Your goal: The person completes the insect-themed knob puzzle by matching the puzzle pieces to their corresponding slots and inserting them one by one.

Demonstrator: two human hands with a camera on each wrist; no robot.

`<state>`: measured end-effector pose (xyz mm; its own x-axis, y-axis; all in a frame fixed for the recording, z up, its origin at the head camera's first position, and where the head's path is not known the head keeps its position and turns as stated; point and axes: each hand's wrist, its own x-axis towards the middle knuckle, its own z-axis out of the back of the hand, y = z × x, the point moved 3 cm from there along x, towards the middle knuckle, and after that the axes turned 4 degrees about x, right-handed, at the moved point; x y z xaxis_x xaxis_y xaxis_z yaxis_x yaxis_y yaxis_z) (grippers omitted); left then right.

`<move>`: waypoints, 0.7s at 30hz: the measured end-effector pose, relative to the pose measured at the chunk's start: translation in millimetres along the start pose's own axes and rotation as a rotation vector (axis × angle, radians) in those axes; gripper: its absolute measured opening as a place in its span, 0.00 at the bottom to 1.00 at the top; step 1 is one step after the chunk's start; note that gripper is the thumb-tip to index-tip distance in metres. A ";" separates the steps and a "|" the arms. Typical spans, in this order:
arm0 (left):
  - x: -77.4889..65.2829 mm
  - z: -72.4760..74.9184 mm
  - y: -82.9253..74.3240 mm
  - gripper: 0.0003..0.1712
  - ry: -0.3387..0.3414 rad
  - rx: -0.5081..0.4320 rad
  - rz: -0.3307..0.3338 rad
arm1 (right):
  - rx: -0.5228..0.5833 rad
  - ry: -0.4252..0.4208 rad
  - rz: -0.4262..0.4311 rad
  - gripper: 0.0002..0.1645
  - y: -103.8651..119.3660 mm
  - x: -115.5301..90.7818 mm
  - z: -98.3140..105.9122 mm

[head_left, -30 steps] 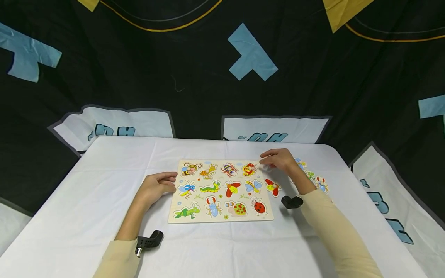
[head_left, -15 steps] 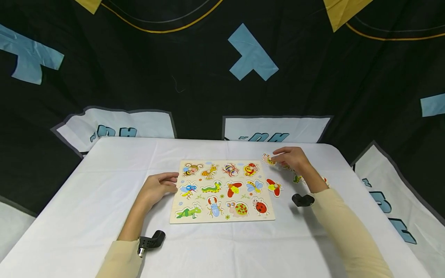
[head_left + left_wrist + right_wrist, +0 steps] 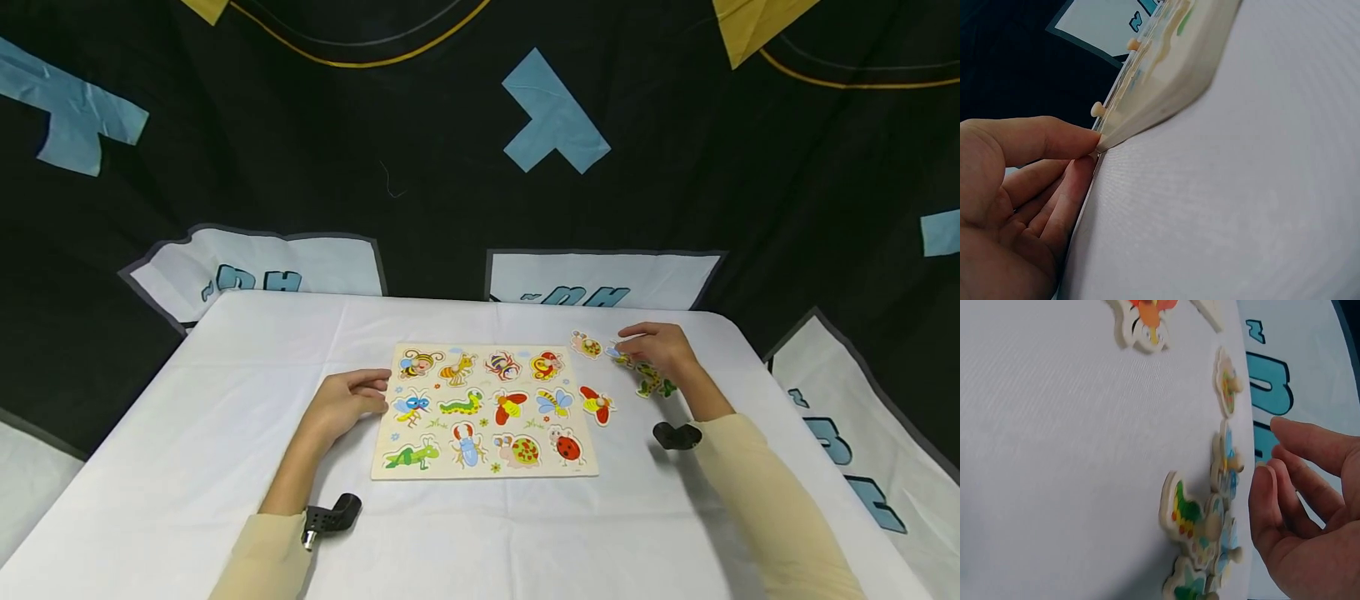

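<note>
A wooden puzzle board (image 3: 534, 469) printed with colourful insects lies flat on the white table. My left hand (image 3: 337, 408) rests beside it, with thumb and index fingertips at its left edge; in the left wrist view the fingertips (image 3: 1088, 139) meet the edge. My right hand (image 3: 658, 350) hovers over the loose knobbed pieces at the back right, thumb and fingers apart and nothing between them. Just past its fingertips lie a snail piece (image 3: 587, 344) and a blue-winged insect piece (image 3: 618, 353). A green caterpillar piece (image 3: 1185, 509) sits among others below the hand.
A red-winged moth piece (image 3: 597, 406) lies alone against the board's right side. Several pieces bunch together under and beside the right hand, partly hidden by it in the head view. A black cloth (image 3: 420, 167) hangs behind the white table (image 3: 480, 542).
My right hand has moved right, from the board's back right corner to above the bunched pieces. The snail piece has come into view behind it. My left hand stays at the board's edge.
</note>
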<state>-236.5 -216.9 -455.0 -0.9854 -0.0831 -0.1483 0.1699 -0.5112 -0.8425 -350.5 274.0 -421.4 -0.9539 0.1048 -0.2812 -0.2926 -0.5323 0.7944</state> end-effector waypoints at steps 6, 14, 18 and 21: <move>0.2 0.4 0.3 0.33 0.002 -0.002 -0.004 | -0.009 -0.026 -0.018 0.27 -6.1 2.3 0.7; -0.3 0.3 0.0 0.33 0.007 -0.008 -0.004 | -0.061 -0.017 -0.055 0.28 -17.2 4.9 -1.6; -0.5 0.1 -1.2 0.33 0.003 -0.007 0.003 | -0.062 -0.024 -0.061 0.29 -20.8 6.0 -1.8; -1.2 0.6 -2.0 0.33 0.003 -0.006 0.011 | -0.076 -0.025 -0.046 0.29 -21.0 6.6 -3.7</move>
<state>-235.7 -216.3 -452.8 -0.9834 -0.0865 -0.1593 0.1811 -0.5047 -0.8441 -350.4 282.7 -441.9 -0.9411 0.1512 -0.3026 -0.3316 -0.5885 0.7374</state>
